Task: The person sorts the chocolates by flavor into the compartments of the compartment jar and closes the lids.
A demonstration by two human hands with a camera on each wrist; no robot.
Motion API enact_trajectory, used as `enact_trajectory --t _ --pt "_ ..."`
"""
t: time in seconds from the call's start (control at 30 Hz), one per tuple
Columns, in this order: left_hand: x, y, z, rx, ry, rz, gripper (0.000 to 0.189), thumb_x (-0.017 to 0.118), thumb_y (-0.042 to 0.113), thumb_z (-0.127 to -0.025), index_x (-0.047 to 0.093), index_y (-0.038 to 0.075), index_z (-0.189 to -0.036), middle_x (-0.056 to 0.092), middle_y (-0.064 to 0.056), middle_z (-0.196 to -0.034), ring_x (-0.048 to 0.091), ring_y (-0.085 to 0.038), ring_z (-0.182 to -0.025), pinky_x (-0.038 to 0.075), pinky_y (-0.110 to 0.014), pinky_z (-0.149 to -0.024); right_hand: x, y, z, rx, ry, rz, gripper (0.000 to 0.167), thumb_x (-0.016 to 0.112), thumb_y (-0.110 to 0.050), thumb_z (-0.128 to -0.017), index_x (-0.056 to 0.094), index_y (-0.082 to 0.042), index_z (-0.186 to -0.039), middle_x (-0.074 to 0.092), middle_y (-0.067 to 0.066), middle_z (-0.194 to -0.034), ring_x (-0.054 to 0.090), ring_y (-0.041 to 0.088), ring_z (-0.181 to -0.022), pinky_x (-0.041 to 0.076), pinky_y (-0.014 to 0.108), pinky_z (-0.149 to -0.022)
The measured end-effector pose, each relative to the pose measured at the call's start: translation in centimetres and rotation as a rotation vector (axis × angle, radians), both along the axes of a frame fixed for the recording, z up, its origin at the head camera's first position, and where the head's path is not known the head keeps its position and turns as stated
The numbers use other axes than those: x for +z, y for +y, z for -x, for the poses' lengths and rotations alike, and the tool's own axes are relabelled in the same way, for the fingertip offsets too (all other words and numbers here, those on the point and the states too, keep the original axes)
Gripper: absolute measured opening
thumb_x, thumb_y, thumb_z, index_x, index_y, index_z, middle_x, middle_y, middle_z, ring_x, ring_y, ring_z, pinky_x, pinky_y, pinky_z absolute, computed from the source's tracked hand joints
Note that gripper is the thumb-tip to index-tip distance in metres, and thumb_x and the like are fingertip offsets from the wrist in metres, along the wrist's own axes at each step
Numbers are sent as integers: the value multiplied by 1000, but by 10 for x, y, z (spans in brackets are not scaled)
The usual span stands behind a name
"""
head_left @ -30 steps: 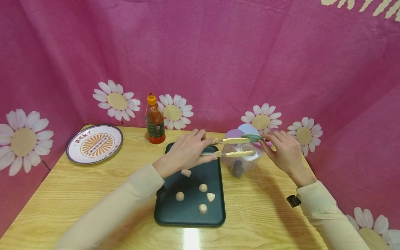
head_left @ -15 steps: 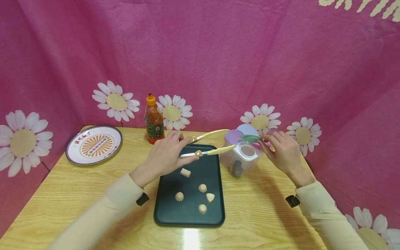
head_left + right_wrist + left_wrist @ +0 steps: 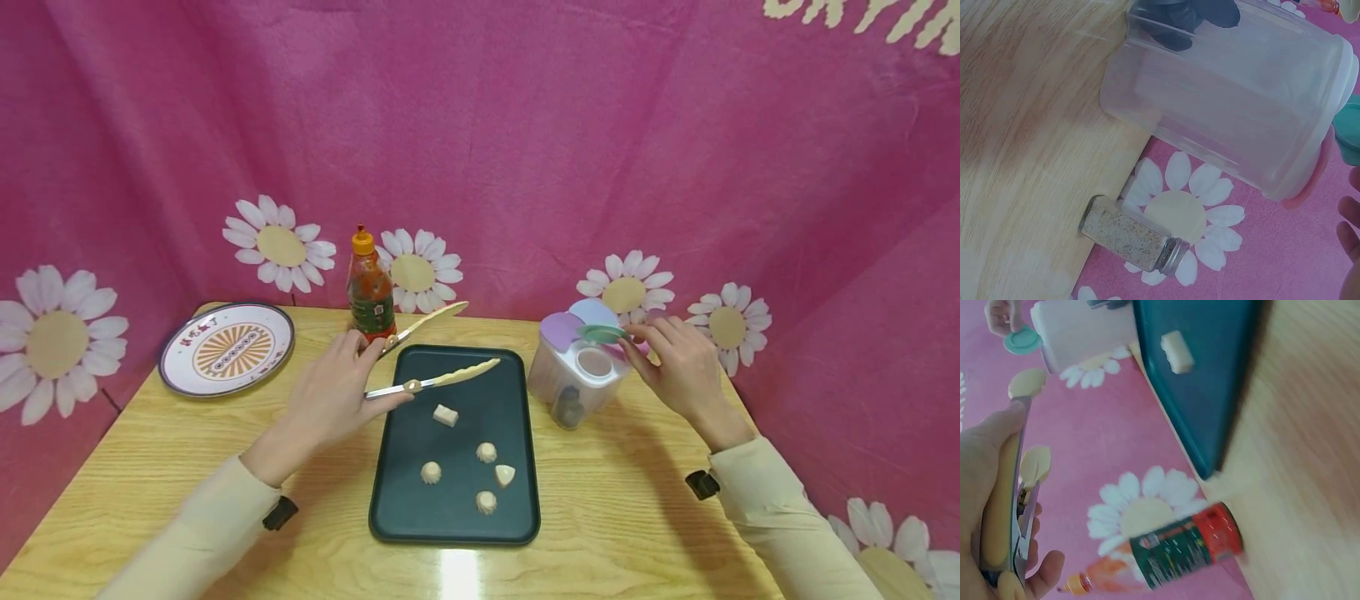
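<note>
My left hand [image 3: 330, 387] grips a pair of metal tongs [image 3: 467, 372] with cream-yellow tips. The tongs' arms are spread with nothing between them, over the upper left of the dark tray [image 3: 408, 508]. On that tray lie a white block [image 3: 446, 415], a pale wedge [image 3: 505, 475] and several small ridged pale pieces [image 3: 486, 502]. My right hand [image 3: 681, 367] pinches the green lid [image 3: 602, 334] of a clear container [image 3: 551, 371], holding it raised beside a round opening [image 3: 594, 361]. Purple, blue and pink lids cover other compartments. Dark pieces [image 3: 1169, 22] sit low inside the container.
A red sauce bottle [image 3: 371, 292] with a yellow cap stands behind the tray's left corner. The decorated plate [image 3: 177, 367] lies at the back left. In the right wrist view a seasoning jar [image 3: 1125, 234] stands by the table edge near the container. Pink flowered cloth surrounds the table.
My left hand has drawn the tongs leftward, away from the container's opening to above the tray's left part. My right hand keeps holding the green lid in the same place.
</note>
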State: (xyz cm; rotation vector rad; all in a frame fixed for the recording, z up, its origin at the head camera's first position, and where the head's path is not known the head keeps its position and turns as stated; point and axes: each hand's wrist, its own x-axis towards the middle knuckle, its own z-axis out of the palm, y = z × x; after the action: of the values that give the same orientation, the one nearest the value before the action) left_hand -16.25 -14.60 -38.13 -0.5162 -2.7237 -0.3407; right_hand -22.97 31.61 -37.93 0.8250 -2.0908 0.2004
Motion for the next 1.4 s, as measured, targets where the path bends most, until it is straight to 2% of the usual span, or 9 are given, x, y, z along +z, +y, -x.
enact_trajectory --t 0.17,0.3,0.53,0.73,0.8,1.0,1.07,1.2,1.4 --pt "-10 -21 -9 51 3 27 84 87 60 -78 61 4 -135 60 -17 -110 56 -26 -86 51 -34 -63 2 1 -2 -20 -32 -26 48 52 -45 -110 76 -3 -106 73 13 -85 62 29 -71 50 41 -57" --pt "-22 -38 -15 85 31 66 84 85 61 -78 65 0 -131 58 -16 -100 50 -24 -79 43 -31 -58 1 1 -3 -26 -35 -25 52 49 -47 -111 76 -3 -105 73 13 -85 63 29 -72 51 42 -59" --pt "-42 -70 -24 130 82 111 85 81 65 -79 68 -6 -125 61 -19 -96 57 -33 -85 53 -47 -70 0 2 -2 -20 -30 -12 54 48 -48 -110 76 -2 -104 74 14 -86 64 30 -73 52 44 -60" --pt "-53 -93 -34 157 72 140 78 80 63 -79 68 -7 -111 58 -18 -90 56 -34 -85 52 -50 -70 0 2 0 -11 -21 -7 44 57 -41 -109 76 -2 -104 73 13 -84 64 30 -72 51 44 -59" --pt "-58 -99 -36 155 89 140 77 78 64 -80 68 -7 -109 59 -19 -90 57 -35 -86 52 -51 -69 -1 2 0 -2 -17 2 41 60 -39 -107 76 -1 -103 73 13 -83 63 30 -71 50 44 -59" --pt "-74 -110 -38 127 198 137 79 72 70 -82 67 -7 -101 60 -19 -85 58 -36 -80 50 -48 -58 -1 2 0 -9 -16 -4 48 53 -45 -109 76 -3 -102 72 12 -82 63 29 -71 50 43 -60" --pt "-77 -111 -38 120 213 142 81 69 72 -83 67 -7 -100 59 -18 -84 58 -35 -78 48 -47 -56 -2 2 0 -9 -15 -3 49 52 -46 -110 76 -4 -102 72 11 -82 63 29 -71 50 43 -60" --pt "-81 -113 -37 121 205 147 77 71 71 -82 65 -5 -95 58 -17 -83 58 -35 -78 47 -46 -54 -1 2 0 -8 -18 -2 51 50 -47 -110 76 -4 -102 73 11 -83 63 28 -71 50 43 -60" --pt "-84 -118 -37 147 159 170 72 77 66 -78 63 -4 -91 58 -18 -84 58 -37 -81 49 -49 -57 0 2 -1 -12 -25 -8 52 49 -47 -111 76 -4 -102 74 12 -84 63 28 -71 51 43 -60"
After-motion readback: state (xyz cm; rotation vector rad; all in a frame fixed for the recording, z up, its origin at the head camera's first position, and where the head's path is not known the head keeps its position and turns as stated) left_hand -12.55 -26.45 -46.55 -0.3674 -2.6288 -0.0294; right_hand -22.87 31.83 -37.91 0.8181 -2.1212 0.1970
